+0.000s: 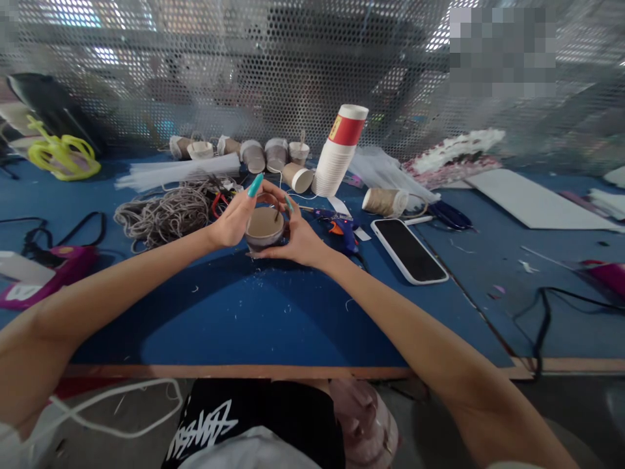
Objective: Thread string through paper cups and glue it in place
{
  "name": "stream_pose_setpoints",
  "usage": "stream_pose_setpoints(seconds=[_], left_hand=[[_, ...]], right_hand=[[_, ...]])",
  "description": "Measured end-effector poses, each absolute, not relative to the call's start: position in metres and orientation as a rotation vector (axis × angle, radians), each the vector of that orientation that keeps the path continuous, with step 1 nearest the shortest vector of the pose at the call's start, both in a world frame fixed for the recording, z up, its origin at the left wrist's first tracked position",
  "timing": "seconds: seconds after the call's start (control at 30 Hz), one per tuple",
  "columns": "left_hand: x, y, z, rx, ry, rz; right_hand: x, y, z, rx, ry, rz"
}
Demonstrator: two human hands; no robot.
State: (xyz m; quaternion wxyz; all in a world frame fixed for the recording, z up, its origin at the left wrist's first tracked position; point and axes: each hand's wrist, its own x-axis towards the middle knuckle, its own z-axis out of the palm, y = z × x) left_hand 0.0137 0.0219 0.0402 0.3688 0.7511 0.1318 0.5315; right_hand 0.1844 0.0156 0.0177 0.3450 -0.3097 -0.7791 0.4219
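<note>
A small paper cup [265, 223] wrapped in greyish cord sits upright at the middle of the blue table, its open mouth toward me. My right hand [301, 238] grips it from the right, thumb across the lower front and fingers on the far right side. From the left, my left hand [237, 215] curves around its back rim, the teal-nailed thumb raised; its fingertips are partly hidden. A thin dark piece stands inside the cup near the right wall. Beside my left wrist lies a tangled heap of grey cord [166, 212]. A blue glue gun [346, 233] rests right of my right hand.
Several cord-wrapped cups [252, 156] line the back. A tall stack of white paper cups [336, 159] leans beside them. A phone [410, 251] lies at right, near a wrapped cup [383, 202]. A yellow basket-like piece [66, 159] and magenta glue gun [53, 270] are left.
</note>
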Motion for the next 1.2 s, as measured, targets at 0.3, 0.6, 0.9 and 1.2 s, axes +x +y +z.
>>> stream_pose_setpoints(seconds=[0.3, 0.6, 0.9, 1.2], left_hand=[[0.014, 0.024, 0.039, 2.006, 0.365, 1.421], [0.013, 0.022, 0.041, 2.073, 0.456, 1.420], [0.012, 0.023, 0.041, 2.180, 0.418, 1.447], [0.012, 0.029, 0.036, 2.111, 0.409, 1.493]], right_hand=[[0.195, 0.027, 0.026, -0.767, -1.784, 1.218], [0.203, 0.021, 0.054, -1.001, -1.935, 0.883], [0.206, 0.022, 0.054, -1.003, -1.992, 0.915], [0.210, 0.023, 0.056, -0.916, -2.112, 0.836]])
